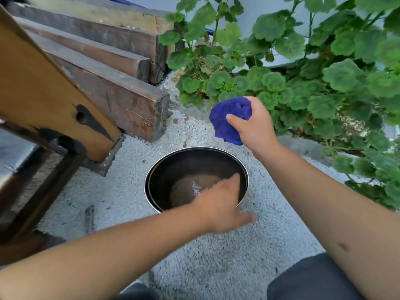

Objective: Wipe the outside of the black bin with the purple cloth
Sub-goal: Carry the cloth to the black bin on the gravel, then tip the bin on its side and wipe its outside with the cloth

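The black bin [173, 167] stands upright on pale gravel, seen from above, with a shiny rim and a dusty brown bottom. My left hand [223, 204] hovers over its near right rim, blurred, fingers spread and relaxed, holding nothing; whether it touches the rim I cannot tell. My right hand [253, 126] is raised above and behind the bin and grips the bunched purple cloth [229, 118], thumb pressed on its front. The cloth hangs clear of the bin.
Dark wooden beams [112, 87] and a tan plank [43, 94] lean at the left, close to the bin. A leafy green plant [313, 83] crowds the right and back. Gravel ground [216, 256] lies around the bin. My dark-clad knee [313, 280] shows at bottom right.
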The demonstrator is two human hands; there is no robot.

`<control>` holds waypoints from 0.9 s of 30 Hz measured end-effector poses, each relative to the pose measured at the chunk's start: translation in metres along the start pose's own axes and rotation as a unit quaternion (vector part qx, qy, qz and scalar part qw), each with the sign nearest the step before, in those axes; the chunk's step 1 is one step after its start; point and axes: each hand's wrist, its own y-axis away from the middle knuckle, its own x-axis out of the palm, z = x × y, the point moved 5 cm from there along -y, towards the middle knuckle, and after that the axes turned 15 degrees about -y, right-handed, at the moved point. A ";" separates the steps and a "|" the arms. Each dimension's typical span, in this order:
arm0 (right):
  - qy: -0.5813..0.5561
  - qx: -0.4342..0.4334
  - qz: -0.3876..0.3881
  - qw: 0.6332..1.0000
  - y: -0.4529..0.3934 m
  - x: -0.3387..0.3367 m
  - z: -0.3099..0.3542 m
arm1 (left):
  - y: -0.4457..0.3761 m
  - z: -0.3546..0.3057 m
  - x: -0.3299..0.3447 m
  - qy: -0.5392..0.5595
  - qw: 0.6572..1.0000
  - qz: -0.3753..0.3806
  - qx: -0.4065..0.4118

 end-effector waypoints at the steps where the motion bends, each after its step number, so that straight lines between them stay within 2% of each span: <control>1: 0.007 -0.005 0.002 1.000 0.000 -0.002 0.001 | 0.003 -0.010 0.019 -0.066 0.998 0.013 0.015; 3: 0.015 -0.013 0.008 1.000 0.001 -0.004 0.002 | 0.006 -0.015 0.040 -0.164 0.986 -0.002 0.034; 5: 0.028 -0.021 0.015 0.999 0.002 -0.005 0.004 | 0.002 -0.010 0.040 -0.198 0.980 -0.011 0.030; 8: 0.025 -0.033 0.022 0.999 0.005 -0.010 0.009 | -0.006 0.000 0.032 -0.166 0.986 -0.016 -0.009; 10: 0.021 -0.050 0.019 0.998 0.007 -0.014 0.014 | -0.011 0.006 0.019 -0.144 0.989 -0.033 0.005; 14: 0.020 -0.090 -0.005 0.996 0.002 -0.023 0.036 | -0.016 0.051 -0.046 -0.035 0.990 -0.134 -0.008; 18: 0.009 -0.116 -0.029 0.993 -0.001 -0.030 0.055 | -0.004 0.114 -0.100 0.181 0.969 -0.162 -0.043; 20: 0.010 -0.143 -0.043 0.989 -0.003 -0.032 0.062 | 0.012 0.142 -0.111 0.296 0.935 -0.190 -0.045; 23: 0.050 -0.179 -0.046 0.981 -0.003 -0.025 0.067 | 0.039 0.168 -0.105 0.481 0.841 -0.244 -0.040; 27: 0.086 -0.198 -0.013 0.976 -0.001 -0.012 0.054 | 0.046 0.191 -0.071 0.633 0.724 -0.262 -0.081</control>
